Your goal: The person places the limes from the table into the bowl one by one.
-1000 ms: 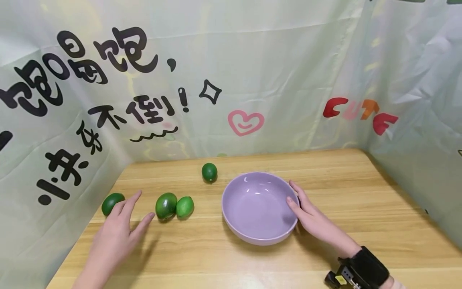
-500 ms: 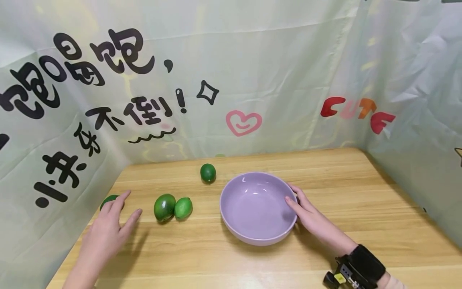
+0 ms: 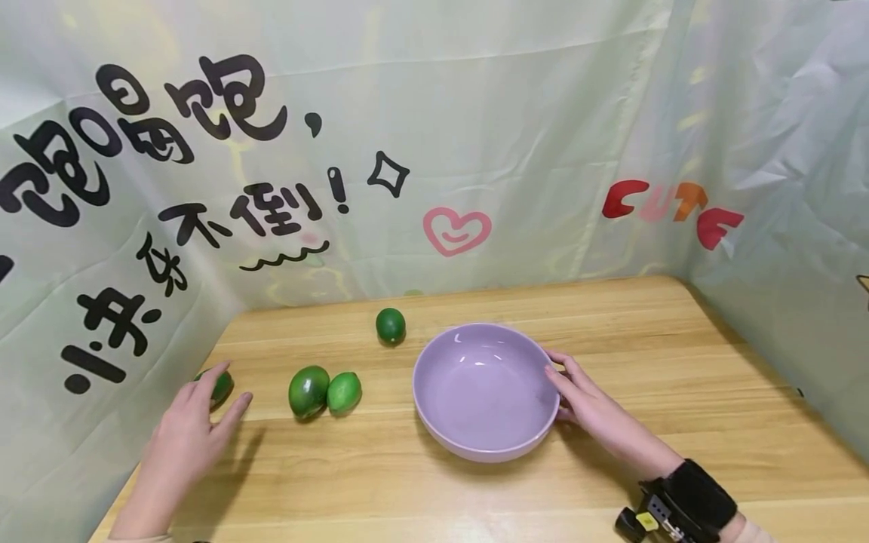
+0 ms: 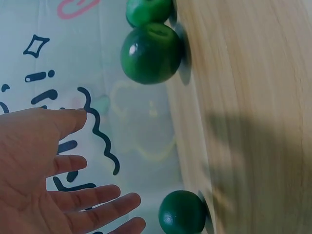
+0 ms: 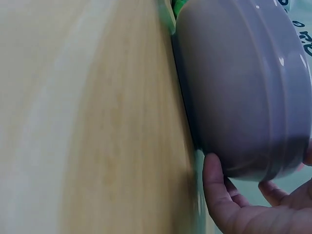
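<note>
My left hand [image 3: 183, 434] hovers over the table's left side, fingers spread and holding nothing. Just beyond its fingertips lies a dark green, lime-like fruit [image 3: 222, 388], partly covered by the index finger; the left wrist view shows the same fruit [image 4: 183, 213] below the fingers. A light purple bowl [image 3: 482, 400] stands upright on the table. At its right side, my right hand [image 3: 597, 403] holds it, thumb at the rim and fingers against the outer wall. From the right wrist, fingertips [image 5: 213, 165] show low on the bowl's wall [image 5: 229, 87].
Left of the bowl, a larger green fruit [image 3: 308, 392] sits against a smaller, brighter lime [image 3: 344, 393]. Another dark green fruit [image 3: 390, 326] lies near the back edge. Printed cloth [image 3: 529, 151] rises along the wooden table's [image 3: 645, 332] back and sides.
My left hand has moved left, away from the fruit pair and closer to the far-left fruit. My right hand has shifted slightly on the rim, while the bowl stays in place.
</note>
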